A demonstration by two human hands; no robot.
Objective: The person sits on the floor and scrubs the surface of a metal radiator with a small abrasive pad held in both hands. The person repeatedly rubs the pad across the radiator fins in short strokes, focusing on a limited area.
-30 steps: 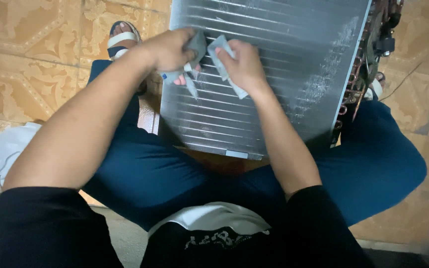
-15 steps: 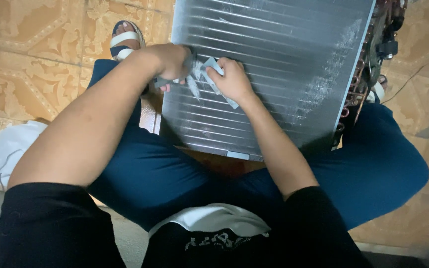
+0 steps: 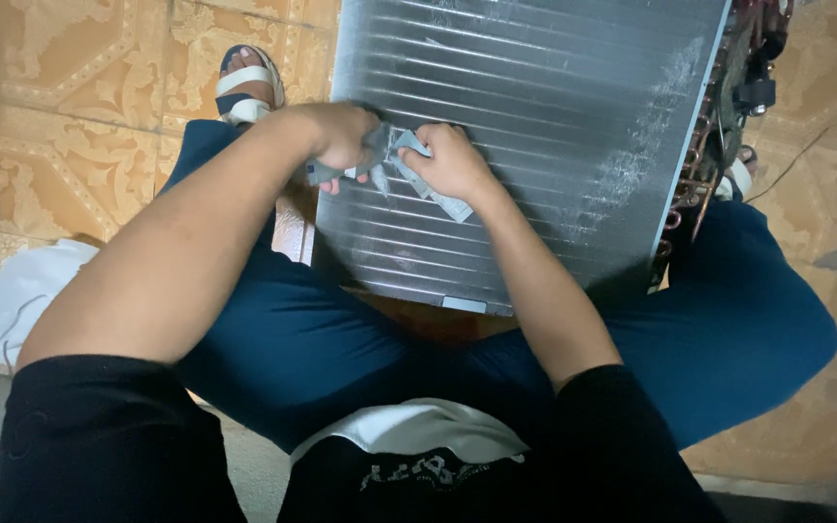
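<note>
Left hand (image 3: 341, 136) closed on a blurred grey tool (image 3: 326, 174), right hand (image 3: 452, 160) pinching a pale strip (image 3: 438, 194) — both on the finned coil (image 3: 535, 126), its top cut off.

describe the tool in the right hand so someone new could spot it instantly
Start at the big silver finned coil panel propped between the seated person's knees. Near its left edge both hands meet; the right hand presses a small pale, flat comb-like tool against the fins, its end poking out below the fist.
</note>
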